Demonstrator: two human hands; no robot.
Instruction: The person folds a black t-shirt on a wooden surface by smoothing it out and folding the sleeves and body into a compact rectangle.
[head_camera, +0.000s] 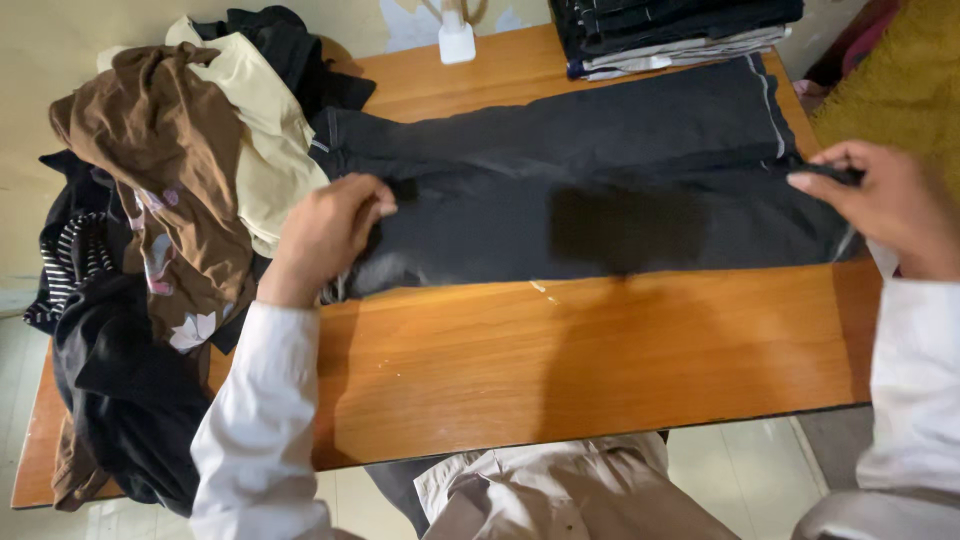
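Observation:
A pair of dark grey trousers (600, 190) lies flat across the far half of the wooden table (600, 350), waist at the left and hems at the right. My left hand (325, 235) grips the waist end, fingers curled into the cloth. At the right, my right hand (885, 200) pinches the hem end near the table's right edge. Both arms wear white sleeves.
A heap of loose clothes (170, 200), brown, cream, black and striped, covers the table's left end and hangs over its edge. A stack of folded dark garments (670, 30) sits at the far right. A small white object (456, 40) stands at the back edge.

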